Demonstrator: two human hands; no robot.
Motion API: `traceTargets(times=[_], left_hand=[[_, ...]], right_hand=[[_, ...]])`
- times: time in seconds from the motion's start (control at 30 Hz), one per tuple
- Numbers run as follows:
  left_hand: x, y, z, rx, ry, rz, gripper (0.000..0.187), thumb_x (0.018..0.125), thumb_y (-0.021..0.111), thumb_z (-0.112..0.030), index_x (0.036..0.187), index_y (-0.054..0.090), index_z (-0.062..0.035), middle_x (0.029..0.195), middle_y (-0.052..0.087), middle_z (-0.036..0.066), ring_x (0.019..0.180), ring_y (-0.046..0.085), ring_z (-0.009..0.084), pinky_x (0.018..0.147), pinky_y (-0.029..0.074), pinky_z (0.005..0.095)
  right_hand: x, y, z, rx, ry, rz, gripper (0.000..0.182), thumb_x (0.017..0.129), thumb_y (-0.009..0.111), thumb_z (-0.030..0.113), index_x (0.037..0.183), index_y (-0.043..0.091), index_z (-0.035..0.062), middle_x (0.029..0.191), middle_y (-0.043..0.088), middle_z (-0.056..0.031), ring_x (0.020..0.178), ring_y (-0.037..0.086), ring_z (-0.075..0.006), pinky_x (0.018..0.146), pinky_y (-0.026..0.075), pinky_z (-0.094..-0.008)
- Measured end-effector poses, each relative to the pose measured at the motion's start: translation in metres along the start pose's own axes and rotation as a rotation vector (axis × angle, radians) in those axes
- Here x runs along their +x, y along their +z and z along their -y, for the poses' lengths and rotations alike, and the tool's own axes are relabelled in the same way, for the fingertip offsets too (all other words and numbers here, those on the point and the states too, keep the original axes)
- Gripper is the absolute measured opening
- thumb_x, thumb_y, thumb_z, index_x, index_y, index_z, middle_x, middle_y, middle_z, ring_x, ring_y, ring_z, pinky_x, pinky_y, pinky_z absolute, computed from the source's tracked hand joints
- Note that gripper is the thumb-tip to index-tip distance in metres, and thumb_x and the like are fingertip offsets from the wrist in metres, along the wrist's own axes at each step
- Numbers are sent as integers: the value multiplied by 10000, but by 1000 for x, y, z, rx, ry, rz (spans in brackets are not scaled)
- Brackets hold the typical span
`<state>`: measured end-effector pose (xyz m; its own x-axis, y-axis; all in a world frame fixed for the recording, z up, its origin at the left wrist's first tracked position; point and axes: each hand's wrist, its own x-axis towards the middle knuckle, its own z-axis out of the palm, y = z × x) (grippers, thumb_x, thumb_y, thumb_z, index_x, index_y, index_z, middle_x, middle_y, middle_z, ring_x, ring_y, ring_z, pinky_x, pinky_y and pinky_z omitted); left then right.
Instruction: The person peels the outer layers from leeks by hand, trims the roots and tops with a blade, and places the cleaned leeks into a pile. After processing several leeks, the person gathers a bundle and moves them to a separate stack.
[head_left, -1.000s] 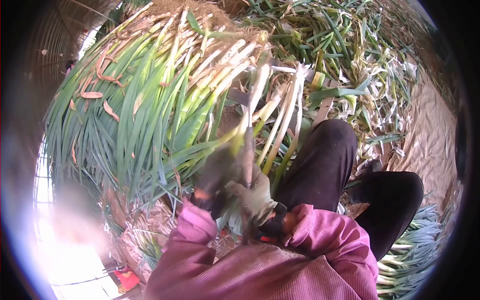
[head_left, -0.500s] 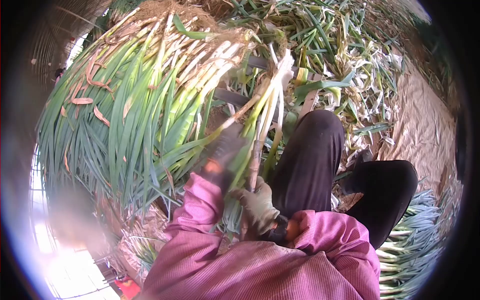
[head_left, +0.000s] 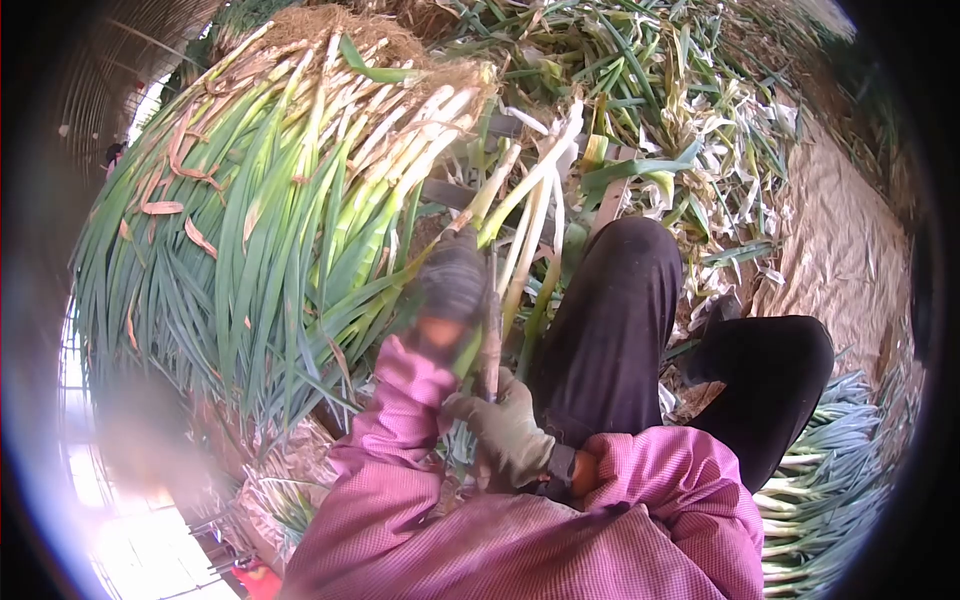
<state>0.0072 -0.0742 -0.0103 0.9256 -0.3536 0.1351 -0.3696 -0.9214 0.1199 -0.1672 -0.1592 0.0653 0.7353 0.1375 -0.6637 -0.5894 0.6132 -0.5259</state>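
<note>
My left hand [head_left: 450, 285], in a dark glove and a little blurred, is closed around long green onions [head_left: 508, 212]. Their pale stalks stick out past the fingers, up and to the right. Just below, my right hand [head_left: 510, 430] wears a light grey-green glove. Its fingers are wrapped round the lower end of a thin brownish rod [head_left: 491, 345], which points up beside the left hand. More pale stalks [head_left: 530, 245] lean between the rod and my knee. Left of my hands lies a large heap of green onions [head_left: 270, 190], roots at the top.
Stripped leaves and peelings [head_left: 640, 90] cover the ground ahead and to the right. My bent knee [head_left: 625, 310] rises right of my hands. A brown sheet [head_left: 840, 240] lies at the right, and cleaned green onions [head_left: 815, 500] are stacked at lower right.
My left hand has shifted slightly up and right, and the held stalks have spread from the bunch. My right hand and the rod have moved slightly left and down.
</note>
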Motion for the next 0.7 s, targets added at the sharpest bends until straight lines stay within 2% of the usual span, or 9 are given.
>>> traceTargets(times=[0.03, 0.13, 0.23, 0.33, 0.43, 0.53, 0.6, 0.67, 0.7], left_hand=[[2, -4, -1, 6, -23, 61, 262, 900, 574, -259, 1090, 596, -79, 917, 621, 168, 817, 621, 303, 732, 505, 424], [0, 4, 2, 84, 175, -121, 246, 895, 576, -250, 1069, 601, -78, 903, 626, 171, 790, 626, 308, 721, 509, 415], [9, -4, -11, -58, -153, 98, 197, 882, 596, -226, 1014, 621, -83, 875, 641, 164, 747, 629, 299, 708, 515, 409], [12, -8, -14, -179, -180, 101, 163, 857, 636, -205, 957, 632, -77, 853, 655, 165, 727, 630, 302, 684, 511, 416], [2, -11, -12, -409, -28, 24, 239, 828, 687, -262, 963, 638, -71, 852, 662, 175, 739, 630, 324, 680, 504, 424], [-3, -15, -17, -527, 12, 83, 329, 832, 686, -329, 1007, 645, -54, 834, 661, 135, 746, 634, 278, 692, 502, 401], [-13, -37, -33, -878, 46, 60, 304, 873, 653, -293, 1042, 657, -39, 799, 644, 62, 752, 607, 158, 693, 498, 339], [-21, -35, -41, -1021, -30, 47, 280, 886, 641, -268, 1036, 659, -32, 781, 632, 42, 737, 593, 132, 677, 496, 320], [-22, -33, -41, -1047, -54, 47, 266, 890, 637, -258, 1026, 660, -30, 773, 629, 38, 726, 590, 127, 667, 496, 315]], right_hand=[[6, -1, 0, 25, 19, -3, 267, 792, 732, 38, 984, 554, -18, 805, 628, -95, 670, 613, -150, 600, 491, -280], [19, -4, -7, -11, -24, -40, 257, 799, 721, 39, 988, 557, -14, 792, 630, -90, 646, 608, -163, 600, 496, -296], [13, -4, -6, -3, 18, -18, 262, 796, 721, 45, 994, 560, -12, 819, 637, -89, 678, 615, -168, 614, 501, -302], [29, -8, -3, -30, -37, -35, 264, 782, 703, 18, 1009, 573, -17, 843, 641, -82, 705, 619, -168, 632, 504, -299], [49, -12, 4, 15, -133, -106, 278, 757, 671, -22, 1024, 593, -18, 824, 636, -61, 703, 615, -161, 642, 500, -285], [64, -14, 21, 72, -99, -125, 253, 760, 681, 2, 998, 599, -9, 803, 625, -51, 672, 601, -154, 614, 492, -284], [70, -16, 32, 42, -110, -132, 231, 761, 689, 19, 972, 599, 0, 785, 614, -44, 650, 588, -152, 597, 487, -285], [74, -18, 39, 13, -120, -138, 210, 762, 697, 36, 946, 599, 8, 766, 603, -38, 627, 575, -150, 580, 481, -287], [68, -16, 42, 15, -131, -141, 242, 763, 689, 25, 984, 593, 2, 792, 613, -45, 641, 585, -158, 600, 492, -288]])
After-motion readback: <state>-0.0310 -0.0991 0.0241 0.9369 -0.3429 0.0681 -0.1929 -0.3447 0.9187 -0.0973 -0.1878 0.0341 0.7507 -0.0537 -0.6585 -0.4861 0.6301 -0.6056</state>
